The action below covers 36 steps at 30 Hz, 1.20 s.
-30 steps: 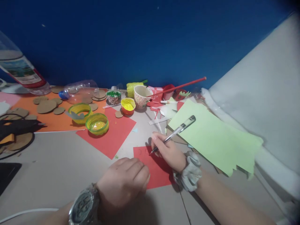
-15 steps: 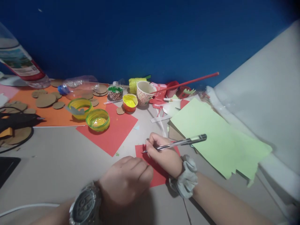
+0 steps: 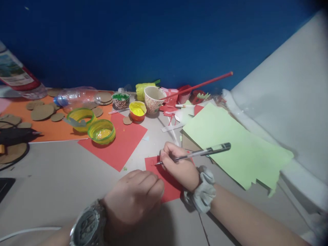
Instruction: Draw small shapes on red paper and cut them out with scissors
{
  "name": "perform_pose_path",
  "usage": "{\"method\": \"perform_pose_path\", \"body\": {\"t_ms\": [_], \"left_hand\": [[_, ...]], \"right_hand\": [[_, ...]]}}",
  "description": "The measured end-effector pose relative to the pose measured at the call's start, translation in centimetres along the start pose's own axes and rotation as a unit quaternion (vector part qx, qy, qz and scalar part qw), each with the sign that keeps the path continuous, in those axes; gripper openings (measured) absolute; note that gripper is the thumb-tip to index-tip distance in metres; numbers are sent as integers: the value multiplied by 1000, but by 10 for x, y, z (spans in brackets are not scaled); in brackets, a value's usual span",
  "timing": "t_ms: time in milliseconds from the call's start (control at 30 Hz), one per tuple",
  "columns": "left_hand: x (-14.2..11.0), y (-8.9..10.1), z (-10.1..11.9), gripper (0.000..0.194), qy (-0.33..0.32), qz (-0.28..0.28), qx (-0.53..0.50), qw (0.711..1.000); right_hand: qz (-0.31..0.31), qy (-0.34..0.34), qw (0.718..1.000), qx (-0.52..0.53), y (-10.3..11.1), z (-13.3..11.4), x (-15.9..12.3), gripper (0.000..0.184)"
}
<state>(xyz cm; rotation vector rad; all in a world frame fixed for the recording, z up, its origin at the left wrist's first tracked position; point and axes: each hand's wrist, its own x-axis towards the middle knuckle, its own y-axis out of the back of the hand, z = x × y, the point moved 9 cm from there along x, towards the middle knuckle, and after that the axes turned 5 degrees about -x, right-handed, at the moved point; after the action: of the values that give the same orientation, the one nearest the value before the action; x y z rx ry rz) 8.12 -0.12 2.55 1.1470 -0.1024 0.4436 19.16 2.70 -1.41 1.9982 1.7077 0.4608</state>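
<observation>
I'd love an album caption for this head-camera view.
Right hand holding a pen over a red sheet, left hand close by.

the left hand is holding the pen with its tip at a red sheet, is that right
Wrong hand: the head view shows the right hand holding the pen, with its tip at a red sheet.

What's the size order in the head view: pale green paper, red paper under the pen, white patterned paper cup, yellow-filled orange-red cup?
1. Pale green paper
2. Red paper under the pen, partly covered
3. White patterned paper cup
4. Yellow-filled orange-red cup
</observation>
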Motion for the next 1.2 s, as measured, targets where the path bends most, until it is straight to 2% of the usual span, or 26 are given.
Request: {"method": "perform_pose_path", "body": {"t_ms": [267, 367, 533, 767, 967, 1200], "left_hand": [[1, 4, 1, 23, 0, 14, -9, 1000], [0, 5, 0, 21, -3, 21, -21, 1000], [-2, 1, -3, 18, 6, -4, -38, 999], [-1, 3, -2, 19, 2, 3, -50, 999], [1, 4, -1, 21, 0, 3, -70, 998], [0, 5, 1, 20, -13, 12, -56, 998]], "right_hand": [[-33, -12, 999, -16, -7, 0, 0, 23], [-24, -7, 999, -25, -4, -1, 0, 22], [-10, -34, 999, -2, 0, 5, 0, 22], [-14, -2, 1000, -23, -1, -4, 0, 20], [4, -20, 1000, 2, 4, -1, 1, 22], [-16, 0, 999, -30, 0, -5, 1, 22]]}}
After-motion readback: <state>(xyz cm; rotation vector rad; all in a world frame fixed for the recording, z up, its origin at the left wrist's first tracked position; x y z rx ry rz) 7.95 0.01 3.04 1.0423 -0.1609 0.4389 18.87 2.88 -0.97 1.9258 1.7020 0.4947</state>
